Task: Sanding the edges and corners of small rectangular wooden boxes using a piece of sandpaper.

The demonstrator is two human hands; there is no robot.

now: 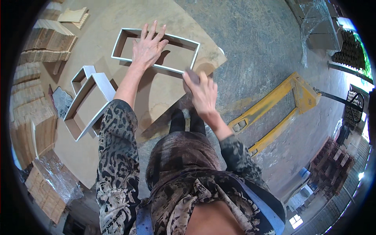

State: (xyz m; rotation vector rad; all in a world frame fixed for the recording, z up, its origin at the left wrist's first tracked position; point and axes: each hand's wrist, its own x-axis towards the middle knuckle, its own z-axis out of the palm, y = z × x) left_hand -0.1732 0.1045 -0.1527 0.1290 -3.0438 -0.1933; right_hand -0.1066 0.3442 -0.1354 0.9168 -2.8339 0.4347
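Observation:
A shallow rectangular wooden box [178,58] with white rims and a brown inside lies on the tan board tabletop in front of me. My left hand [148,50] rests across it with the fingers spread over its far rim, holding nothing. At the box's near right corner, my right hand [203,92] is wrapped round a small brown block [191,78], which looks pressed to the outer edge there. The fingers hide part of the block, and motion blurs it a little. Two similar white-sided boxes [102,87] stand on edge close together, left of my left forearm.
Stacks of thin wooden pieces [47,41] line the table's left side, near a grey crumpled item [62,101] and clear plastic wrap [64,178]. Right of the table, a yellow pallet jack [303,94] stands on the concrete floor [254,43]. Wrapped cartons [323,37] stand at the far right.

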